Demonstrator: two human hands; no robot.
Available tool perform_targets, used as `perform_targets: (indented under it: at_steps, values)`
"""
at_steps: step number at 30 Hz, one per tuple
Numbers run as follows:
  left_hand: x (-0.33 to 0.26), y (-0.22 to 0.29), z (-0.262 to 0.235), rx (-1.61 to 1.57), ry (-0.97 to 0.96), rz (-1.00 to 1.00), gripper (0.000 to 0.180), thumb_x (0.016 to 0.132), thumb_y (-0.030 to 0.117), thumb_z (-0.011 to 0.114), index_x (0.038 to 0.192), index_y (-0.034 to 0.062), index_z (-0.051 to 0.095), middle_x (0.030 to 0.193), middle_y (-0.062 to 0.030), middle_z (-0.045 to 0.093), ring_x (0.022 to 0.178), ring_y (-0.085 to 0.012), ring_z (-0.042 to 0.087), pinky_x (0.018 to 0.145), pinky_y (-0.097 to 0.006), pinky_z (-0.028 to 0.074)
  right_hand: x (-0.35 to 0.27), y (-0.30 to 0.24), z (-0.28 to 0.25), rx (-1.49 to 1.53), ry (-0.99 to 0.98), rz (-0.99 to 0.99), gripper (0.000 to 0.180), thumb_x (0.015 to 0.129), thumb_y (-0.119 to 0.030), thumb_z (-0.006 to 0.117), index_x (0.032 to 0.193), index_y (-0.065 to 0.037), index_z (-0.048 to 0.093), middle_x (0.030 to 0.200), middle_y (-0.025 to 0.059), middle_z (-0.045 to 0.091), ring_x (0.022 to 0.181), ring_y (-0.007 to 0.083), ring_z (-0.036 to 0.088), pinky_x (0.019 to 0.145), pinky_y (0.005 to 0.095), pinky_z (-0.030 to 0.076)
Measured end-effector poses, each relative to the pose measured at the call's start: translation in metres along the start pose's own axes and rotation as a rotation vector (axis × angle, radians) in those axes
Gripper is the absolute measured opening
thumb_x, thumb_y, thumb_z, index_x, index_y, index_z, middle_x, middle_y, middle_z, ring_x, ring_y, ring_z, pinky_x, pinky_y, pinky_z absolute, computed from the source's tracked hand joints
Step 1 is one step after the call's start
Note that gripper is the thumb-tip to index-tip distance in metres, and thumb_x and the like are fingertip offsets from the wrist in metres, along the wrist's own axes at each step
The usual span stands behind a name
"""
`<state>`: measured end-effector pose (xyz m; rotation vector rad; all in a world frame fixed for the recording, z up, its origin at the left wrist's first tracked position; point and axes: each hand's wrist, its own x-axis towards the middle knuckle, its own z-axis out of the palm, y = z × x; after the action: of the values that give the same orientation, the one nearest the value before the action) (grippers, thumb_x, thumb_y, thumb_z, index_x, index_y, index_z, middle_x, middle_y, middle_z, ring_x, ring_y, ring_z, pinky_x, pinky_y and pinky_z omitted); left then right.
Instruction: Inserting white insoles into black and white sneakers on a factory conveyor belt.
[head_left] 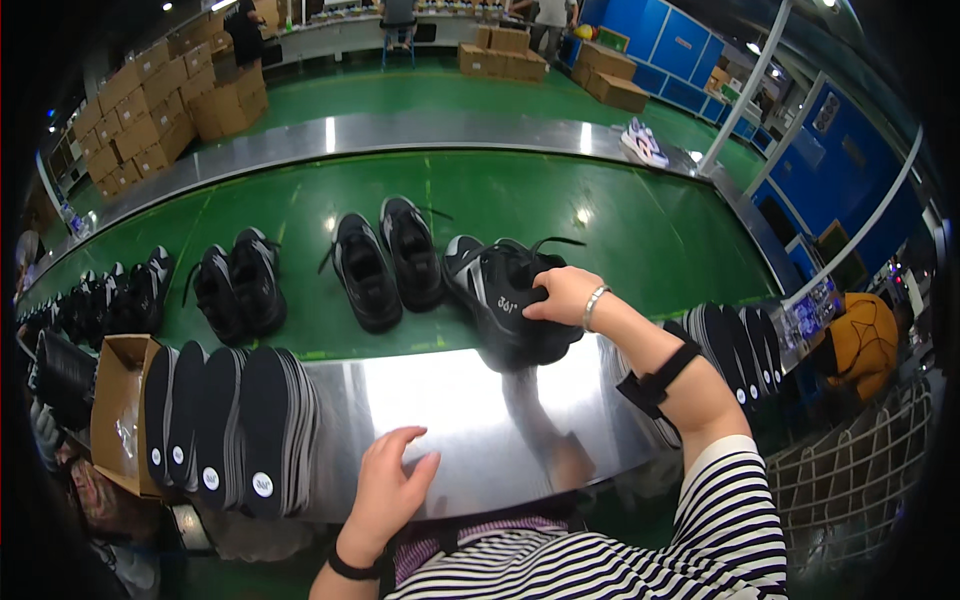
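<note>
My right hand (568, 296) is closed on a pair of black sneakers (497, 318) with grey side stripes, its fingers at the collar of the nearer shoe. The pair sits tilted where the green belt (560, 200) meets the metal ledge (440, 440). My left hand (388, 485) hovers above the ledge, empty, with thumb and fingers apart. Left of the held sneakers, another black pair (385, 265) stands on the belt with laces loose. Stacks of black insoles (275, 430) with round white labels lie on the ledge, left of my left hand.
More black sneakers (240, 285) line the belt toward the left. A cardboard box (118, 415) stands beside the insoles. Further insoles (735, 350) lie to the right, near an orange bag (862, 345). A white sneaker (643, 145) rests on the far metal rail (450, 133).
</note>
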<state>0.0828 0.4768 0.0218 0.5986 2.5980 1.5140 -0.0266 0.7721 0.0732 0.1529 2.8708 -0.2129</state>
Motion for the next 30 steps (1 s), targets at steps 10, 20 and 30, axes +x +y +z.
perform_targets:
  at_steps: [10, 20, 30]
  values:
    - [0.024, 0.023, 0.079, 0.182, 0.014, 0.204, 0.066, 0.07, 0.024, 0.066, 0.118, -0.0062, 0.034, 0.12, -0.0247, 0.032, 0.112, -0.0401, 0.03, 0.094, -0.045, 0.025, -0.175, -0.017, 0.055, 0.086, 0.118, -0.342, 0.032, 0.073, -0.037, 0.06, 0.089, -0.01, 0.057, 0.079, 0.0081, 0.057, 0.082, 0.0269, 0.054, 0.061, 0.0369, 0.047]
    - [0.041, 0.019, 0.081, 0.409, 0.185, 0.439, 0.039, 0.066, 0.005, 0.065, 0.101, -0.0025, 0.049, 0.101, -0.0172, 0.051, 0.095, -0.0345, 0.048, 0.082, -0.038, 0.039, -0.159, 0.122, 0.076, -0.125, 0.201, 0.339, 0.045, 0.067, -0.043, 0.066, 0.09, -0.007, 0.054, 0.09, 0.013, 0.058, 0.09, 0.0307, 0.054, 0.073, 0.0423, 0.044]
    - [0.072, 0.02, 0.064, 0.005, 0.042, 0.187, 0.016, 0.071, 0.013, 0.064, 0.078, -0.0013, 0.061, 0.066, -0.0085, 0.06, 0.058, -0.0188, 0.057, 0.057, -0.028, 0.045, -0.163, 0.125, 0.076, 0.054, 0.427, 0.309, 0.041, 0.066, -0.036, 0.068, 0.086, -0.006, 0.051, 0.08, 0.0113, 0.058, 0.078, 0.0283, 0.056, 0.067, 0.0371, 0.041]
